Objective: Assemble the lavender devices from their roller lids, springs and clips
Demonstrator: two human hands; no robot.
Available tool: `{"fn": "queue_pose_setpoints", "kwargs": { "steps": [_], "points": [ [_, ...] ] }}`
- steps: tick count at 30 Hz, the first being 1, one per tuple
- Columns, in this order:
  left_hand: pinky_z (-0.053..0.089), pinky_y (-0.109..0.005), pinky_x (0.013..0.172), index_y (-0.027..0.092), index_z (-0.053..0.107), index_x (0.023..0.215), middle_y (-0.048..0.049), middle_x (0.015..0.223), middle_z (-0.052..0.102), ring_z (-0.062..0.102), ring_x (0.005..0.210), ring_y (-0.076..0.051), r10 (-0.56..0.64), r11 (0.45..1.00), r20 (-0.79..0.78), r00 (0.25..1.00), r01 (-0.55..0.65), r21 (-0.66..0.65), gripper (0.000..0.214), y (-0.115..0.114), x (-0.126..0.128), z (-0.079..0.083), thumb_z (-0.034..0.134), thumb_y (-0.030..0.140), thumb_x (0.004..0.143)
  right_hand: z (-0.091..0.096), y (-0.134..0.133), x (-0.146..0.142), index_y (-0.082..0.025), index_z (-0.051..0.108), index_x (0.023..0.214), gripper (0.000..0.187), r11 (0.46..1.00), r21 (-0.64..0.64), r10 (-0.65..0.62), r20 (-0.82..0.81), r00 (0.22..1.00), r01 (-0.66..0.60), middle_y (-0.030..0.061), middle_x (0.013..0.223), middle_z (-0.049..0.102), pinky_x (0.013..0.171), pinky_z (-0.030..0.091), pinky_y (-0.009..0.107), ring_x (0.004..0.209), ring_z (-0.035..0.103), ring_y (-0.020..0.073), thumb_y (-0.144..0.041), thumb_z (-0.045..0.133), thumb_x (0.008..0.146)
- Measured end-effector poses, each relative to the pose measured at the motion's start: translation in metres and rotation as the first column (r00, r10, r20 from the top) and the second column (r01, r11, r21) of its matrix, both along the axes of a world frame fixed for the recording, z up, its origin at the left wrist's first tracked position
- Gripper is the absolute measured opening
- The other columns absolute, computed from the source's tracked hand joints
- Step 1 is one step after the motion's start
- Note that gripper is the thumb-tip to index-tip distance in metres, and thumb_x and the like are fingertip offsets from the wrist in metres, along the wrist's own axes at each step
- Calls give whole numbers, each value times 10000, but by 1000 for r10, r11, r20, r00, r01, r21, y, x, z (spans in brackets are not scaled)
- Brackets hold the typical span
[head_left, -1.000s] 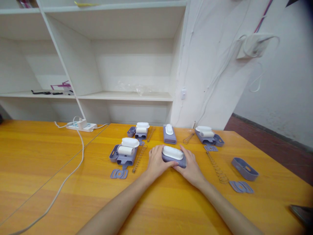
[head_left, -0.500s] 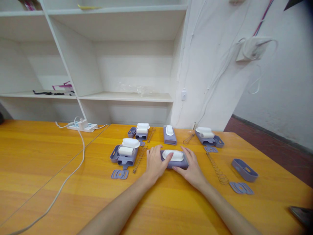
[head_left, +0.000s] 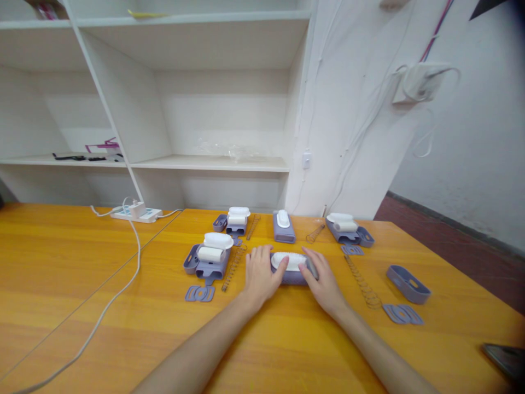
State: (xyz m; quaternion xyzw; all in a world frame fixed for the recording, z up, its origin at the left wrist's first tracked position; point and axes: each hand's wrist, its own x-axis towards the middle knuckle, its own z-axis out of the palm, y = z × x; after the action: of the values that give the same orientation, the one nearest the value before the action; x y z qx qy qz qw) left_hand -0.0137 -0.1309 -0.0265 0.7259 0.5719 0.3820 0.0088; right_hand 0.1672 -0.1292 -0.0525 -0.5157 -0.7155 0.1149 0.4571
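Between my hands a purple-grey plastic case (head_left: 293, 277) lies on the table, with a white oval brush piece (head_left: 292, 261) on its top. My left hand (head_left: 262, 273) grips the case's left end, thumb at the white piece. At the right end, my right hand (head_left: 323, 279) is closed around the case, its thumb on the white piece's edge. To the left stands a purple case set (head_left: 213, 268) with a white oval piece and a white roller, beside a coil spring (head_left: 233, 268). Another spring (head_left: 363, 282) lies right of my right hand.
Farther back are a purple case with a white brush (head_left: 284, 227) and two more part sets (head_left: 237, 221) (head_left: 344, 229). At right lie a purple tray-like cover (head_left: 409, 284), flat purple pieces (head_left: 403, 314) and a dark device (head_left: 504, 358). A power strip (head_left: 137, 213) trails a white cable (head_left: 137, 262).
My right thumb has moved up from the case's front side to the edge of the white brush piece. The case and my left hand stay nearly in place; the view has shifted slightly.
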Motion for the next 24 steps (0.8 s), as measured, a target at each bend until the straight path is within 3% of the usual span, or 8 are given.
{"fn": "queue_pose_setpoints", "kwargs": {
  "steps": [6, 11, 17, 20, 24],
  "points": [
    [356, -392, 817, 185, 536, 1000, -95, 961, 524, 465, 939, -270, 2, 1000, -108, 994, -2, -3, 594, -3, 4, -2, 456, 695, 706, 2, -2, -1, -211, 462, 1243, 415, 1000, -7, -10, 9, 1000, 10, 89, 1219, 485, 1024, 322, 413, 1163, 429, 218, -395, 422, 873],
    [363, -388, 793, 181, 536, 991, -97, 955, 500, 457, 928, -275, 19, 1000, -132, 991, -20, -8, 635, -4, 5, -2, 467, 724, 670, 1, -1, -1, -225, 472, 1241, 409, 1000, -1, -20, 27, 999, 20, 89, 1213, 498, 1016, 329, 443, 1161, 434, 235, -398, 406, 877],
    [360, -396, 833, 209, 552, 985, -86, 968, 505, 464, 946, -251, 25, 999, -84, 996, -27, -18, 467, -2, 1, 2, 349, 597, 826, -1, 0, 0, -224, 470, 1239, 400, 1000, -3, -19, 19, 1000, 19, 82, 1222, 488, 1030, 316, 427, 1176, 423, 224, -395, 373, 892],
    [292, -458, 936, 215, 559, 995, -94, 1039, 509, 445, 1023, -252, 123, 992, -47, 991, -122, 24, 385, 1, -1, 2, 293, 473, 892, 0, 0, 0, -224, 491, 1219, 387, 999, 8, -39, -24, 999, 39, 77, 1215, 498, 1030, 319, 412, 1170, 433, 218, -393, 353, 900],
    [162, -538, 1006, 208, 556, 1027, -109, 1141, 489, 390, 1129, -274, 222, 974, -19, 975, -221, 46, 372, 5, -1, -1, 292, 438, 902, 3, -1, 0, -215, 517, 1185, 371, 995, 51, -85, -78, 993, 89, 83, 1189, 509, 1021, 325, 406, 1147, 445, 215, -387, 345, 905]
  ]
}}
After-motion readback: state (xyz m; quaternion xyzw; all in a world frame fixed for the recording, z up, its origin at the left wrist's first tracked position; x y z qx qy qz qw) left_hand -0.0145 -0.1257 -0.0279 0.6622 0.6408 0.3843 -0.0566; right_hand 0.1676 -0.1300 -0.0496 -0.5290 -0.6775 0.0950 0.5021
